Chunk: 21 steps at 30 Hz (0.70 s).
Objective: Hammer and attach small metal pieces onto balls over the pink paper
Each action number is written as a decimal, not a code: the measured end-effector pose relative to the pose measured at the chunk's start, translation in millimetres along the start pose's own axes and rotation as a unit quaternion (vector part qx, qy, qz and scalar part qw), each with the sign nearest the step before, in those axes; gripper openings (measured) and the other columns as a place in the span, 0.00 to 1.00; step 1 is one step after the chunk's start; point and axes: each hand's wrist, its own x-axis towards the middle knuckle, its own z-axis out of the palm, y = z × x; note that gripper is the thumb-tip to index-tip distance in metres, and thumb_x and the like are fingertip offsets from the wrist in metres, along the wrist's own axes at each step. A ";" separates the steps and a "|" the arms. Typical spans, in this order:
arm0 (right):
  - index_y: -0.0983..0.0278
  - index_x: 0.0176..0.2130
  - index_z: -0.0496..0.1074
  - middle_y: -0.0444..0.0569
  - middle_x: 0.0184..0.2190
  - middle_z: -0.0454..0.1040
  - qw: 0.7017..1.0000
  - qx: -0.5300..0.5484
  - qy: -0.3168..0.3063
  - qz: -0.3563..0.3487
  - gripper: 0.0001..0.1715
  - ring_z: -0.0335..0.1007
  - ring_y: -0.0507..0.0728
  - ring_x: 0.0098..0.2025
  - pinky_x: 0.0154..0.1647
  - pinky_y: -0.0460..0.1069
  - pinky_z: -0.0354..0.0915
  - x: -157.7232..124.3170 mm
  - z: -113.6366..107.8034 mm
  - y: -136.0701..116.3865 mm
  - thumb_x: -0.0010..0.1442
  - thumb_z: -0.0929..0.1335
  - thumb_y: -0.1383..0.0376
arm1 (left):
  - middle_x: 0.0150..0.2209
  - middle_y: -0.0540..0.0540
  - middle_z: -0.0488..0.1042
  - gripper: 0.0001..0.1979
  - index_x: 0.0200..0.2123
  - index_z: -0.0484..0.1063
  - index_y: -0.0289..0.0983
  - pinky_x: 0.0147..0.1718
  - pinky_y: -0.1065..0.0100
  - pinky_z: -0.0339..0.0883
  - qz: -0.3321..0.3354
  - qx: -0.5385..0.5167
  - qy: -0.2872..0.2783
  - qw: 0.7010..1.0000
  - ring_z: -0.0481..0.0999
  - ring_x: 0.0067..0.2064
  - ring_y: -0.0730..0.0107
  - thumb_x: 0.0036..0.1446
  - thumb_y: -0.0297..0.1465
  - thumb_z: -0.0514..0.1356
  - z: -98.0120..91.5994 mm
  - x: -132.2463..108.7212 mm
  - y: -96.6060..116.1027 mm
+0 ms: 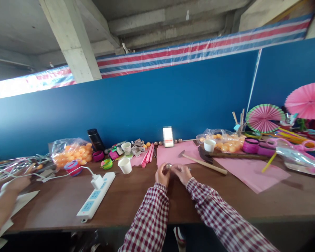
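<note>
Free tabletop [130,194] btwn hands [162,174] & pwr strip [96,197]; hammer [204,163] blocks fwd-R.

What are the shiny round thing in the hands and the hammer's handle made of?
The shiny round thing looks like polished metal, since it's silvery with bright glints, but coated plastic is possible. The hammer's handle seems to be smooth wood: it's pale tan.

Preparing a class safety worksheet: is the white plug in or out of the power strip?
In: the plug sits tight against the face of the power strip, with no pins showing.
</note>
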 end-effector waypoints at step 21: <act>0.66 0.29 0.73 0.48 0.27 0.74 1.000 -0.005 -0.013 -0.002 0.16 0.68 0.54 0.29 0.33 0.48 0.64 0.1 0.0 1.1 0.46 0.66 0.56 | 0.38 0.43 0.73 0.18 0.38 0.68 0.35 0.41 0.63 0.66 -0.003 -0.022 -0.009 1.000 0.72 0.40 0.64 0.39 0.25 0.60 0.0 -0.6 -0.4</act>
